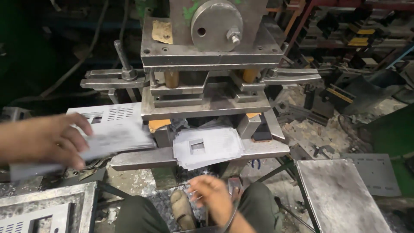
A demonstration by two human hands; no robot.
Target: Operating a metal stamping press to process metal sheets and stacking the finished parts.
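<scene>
Our left hand [41, 140] pinches a stack of thin metal sheets [114, 138] beside the press [211, 64], keeping them within reach, while our right hand [213, 196] hangs low, fingers loosely spread, holding nothing.

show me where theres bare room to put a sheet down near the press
The grey flat plate at lower right looks bare. The ledge right of the stack of punched sheets has a short free strip. The left is crowded: the left hand holds a sheet over another vented panel.
</scene>
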